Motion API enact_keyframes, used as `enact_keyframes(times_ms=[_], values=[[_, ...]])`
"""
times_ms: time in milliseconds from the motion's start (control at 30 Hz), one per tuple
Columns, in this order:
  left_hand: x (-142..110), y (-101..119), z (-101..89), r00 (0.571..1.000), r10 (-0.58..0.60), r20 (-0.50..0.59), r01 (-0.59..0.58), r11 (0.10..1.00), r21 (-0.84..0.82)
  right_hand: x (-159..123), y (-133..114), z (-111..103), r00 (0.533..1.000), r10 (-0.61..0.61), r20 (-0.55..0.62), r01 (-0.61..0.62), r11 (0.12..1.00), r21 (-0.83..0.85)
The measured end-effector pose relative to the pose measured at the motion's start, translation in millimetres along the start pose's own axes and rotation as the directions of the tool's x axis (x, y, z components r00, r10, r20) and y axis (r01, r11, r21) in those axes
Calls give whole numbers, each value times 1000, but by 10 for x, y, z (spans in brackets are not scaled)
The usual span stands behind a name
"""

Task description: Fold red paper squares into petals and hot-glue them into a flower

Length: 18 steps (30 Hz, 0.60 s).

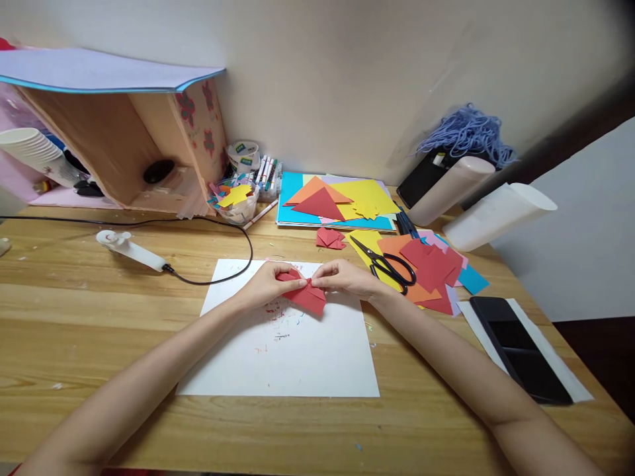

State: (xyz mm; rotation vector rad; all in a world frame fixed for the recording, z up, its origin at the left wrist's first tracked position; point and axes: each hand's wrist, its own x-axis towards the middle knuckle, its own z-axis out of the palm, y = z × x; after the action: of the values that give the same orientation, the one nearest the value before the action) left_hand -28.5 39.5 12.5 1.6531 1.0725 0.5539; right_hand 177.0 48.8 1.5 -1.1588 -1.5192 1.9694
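Both hands pinch one piece of folded red paper above a white sheet that carries coloured marks. My left hand is closed on its upper left part, thumb on top. At the upper edge, my right hand grips a small fold between thumb and fingertips. The two thumbs nearly meet there, and the fingers hide part of the folds. Just beyond the hands lies another small folded red paper. Black-handled scissors rest on coloured paper pieces to the right of my right hand.
A decorated cardboard box stands at the back left. Near it are a tub of paper scraps and a white glue gun with a black cable. Coloured sheets lie by the wall. A phone is at right.
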Motion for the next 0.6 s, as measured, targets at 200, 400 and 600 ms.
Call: enact_keyframes(times_ms=[200,400,600], values=[[-20,41,-9,999,-27,45,29,999,-36,10,6,19,1000,1,-25,-1,1000,-8],[5,-12,-18,997,54,54,-51,998,-45,14,35,37,998,-3,-65,4,1000,18],[24,-50,3,998,58,7,-58,998,-29,31,92,50,990,-38,-135,40,999,13]])
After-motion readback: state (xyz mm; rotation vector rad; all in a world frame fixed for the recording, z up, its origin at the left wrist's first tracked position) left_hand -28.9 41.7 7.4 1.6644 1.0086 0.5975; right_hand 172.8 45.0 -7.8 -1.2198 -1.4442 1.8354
